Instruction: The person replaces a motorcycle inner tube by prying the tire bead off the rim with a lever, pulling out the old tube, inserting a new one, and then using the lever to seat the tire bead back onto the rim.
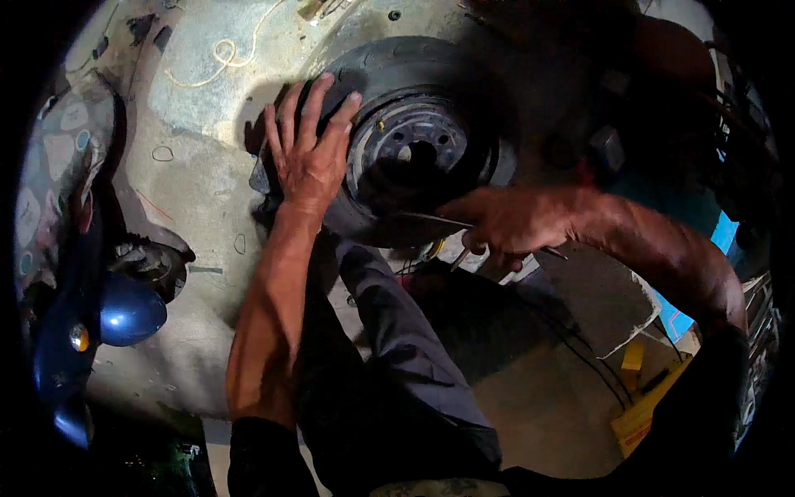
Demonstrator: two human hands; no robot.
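A black tyre point(377, 66) on a metal wheel rim point(364, 153) lies in front of me, its centre hole facing up. My left hand point(313, 153) rests on the tyre's left sidewall, its fingers spread and holding nothing. At the near right of the wheel, my right hand point(517, 219) is closed around a thin metal rod point(439, 219), whose tip reaches over the tyre's near side by the rim. A second thin piece sticks out below these fingers; whether it belongs to the same tool I cannot tell. Shadow hides the wheel's right side.
A pale cord point(224, 62) lies on the concrete floor point(195, 248) at the far left. Nearer on that side is a glossy blue vehicle part point(132, 311) with an orange lamp point(79, 337). A yellow object point(633, 418) and dark cables point(592, 352) lie at the near right.
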